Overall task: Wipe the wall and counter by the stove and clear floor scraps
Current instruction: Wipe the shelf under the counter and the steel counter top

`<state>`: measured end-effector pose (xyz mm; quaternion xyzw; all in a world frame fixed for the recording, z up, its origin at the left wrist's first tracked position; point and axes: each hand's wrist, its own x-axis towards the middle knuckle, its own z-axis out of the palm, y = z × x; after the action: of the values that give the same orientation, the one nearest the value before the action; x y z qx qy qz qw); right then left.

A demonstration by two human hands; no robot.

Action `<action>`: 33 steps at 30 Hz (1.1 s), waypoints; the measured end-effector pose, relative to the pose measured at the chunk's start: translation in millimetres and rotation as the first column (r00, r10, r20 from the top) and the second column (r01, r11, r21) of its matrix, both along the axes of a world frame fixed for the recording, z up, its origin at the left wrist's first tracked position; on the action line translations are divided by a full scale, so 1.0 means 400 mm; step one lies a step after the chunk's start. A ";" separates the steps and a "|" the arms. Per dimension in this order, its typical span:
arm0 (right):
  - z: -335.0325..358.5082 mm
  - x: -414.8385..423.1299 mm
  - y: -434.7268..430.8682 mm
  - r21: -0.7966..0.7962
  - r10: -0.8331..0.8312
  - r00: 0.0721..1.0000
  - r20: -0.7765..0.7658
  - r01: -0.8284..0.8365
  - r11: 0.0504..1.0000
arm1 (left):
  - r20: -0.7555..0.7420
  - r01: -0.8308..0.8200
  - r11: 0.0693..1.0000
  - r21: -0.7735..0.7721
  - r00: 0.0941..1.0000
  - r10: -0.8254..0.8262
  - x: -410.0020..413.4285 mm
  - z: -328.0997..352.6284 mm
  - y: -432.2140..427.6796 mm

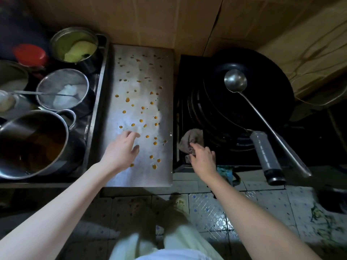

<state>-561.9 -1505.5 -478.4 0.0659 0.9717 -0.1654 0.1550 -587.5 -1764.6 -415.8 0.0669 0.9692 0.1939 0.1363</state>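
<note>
On the far left a metal tray [101, 76] holds several pots. The nearest pot [32, 145] has a dark liquid inside, and the far one [75, 45] has something yellow-green. They stand together in the tray, probably so that the steel counter [165, 72] beside it stays free for work.

This counter is covered with many small orange drops [127, 99], from the back edge to the front edge. It is not yet wiped.

The left hand [122, 149] hovers over the near part of the counter. Its grip is released: the fingers are spread and relaxed and hold nothing. I cannot tell if the fingertips touch the steel. I think this hand is there for balance while the person leans to the other side.

Just right of the counter, on the front corner of the dark stove [185, 109], lies a crumpled grey-brown cloth [191, 137]. The right hand [202, 158] is on it. The fingers bend over the cloth and the thumb seems to pinch its lower edge, so this grip is grasping the cloth. In my judgement the step is to pick it up for wiping.

On the burner sits a black wok [262, 102] with a steel ladle [235, 81] resting in it. Both handles point toward the person, and a careless arm could knock them.

The wall [150, 21] behind is lined with brown cardboard. The tiled floor [216, 212] below shows greenish marks at the right, perhaps scraps, but they are too blurred to name.
</note>
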 end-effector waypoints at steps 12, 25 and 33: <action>0.069 0.064 0.012 -0.209 -0.090 0.996 0.003 0.089 0.974 | 0.017 -0.085 0.996 -0.036 0.996 0.085 0.079 -0.010 -0.015; 0.092 0.094 -0.180 -0.201 0.214 0.976 -0.034 -0.217 0.955 | -0.085 -0.229 0.973 -0.032 0.971 0.225 0.221 0.020 -0.095; 0.043 0.112 -0.317 -0.125 0.338 0.941 0.011 -0.334 0.934 | -0.059 -0.336 0.941 -0.032 0.941 0.334 0.316 0.013 -0.164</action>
<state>-517.2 -1632.3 -461.2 -0.1081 0.9542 -0.1941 0.2003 -461.1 -1830.4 -410.5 -0.0966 0.9735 0.1923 0.0773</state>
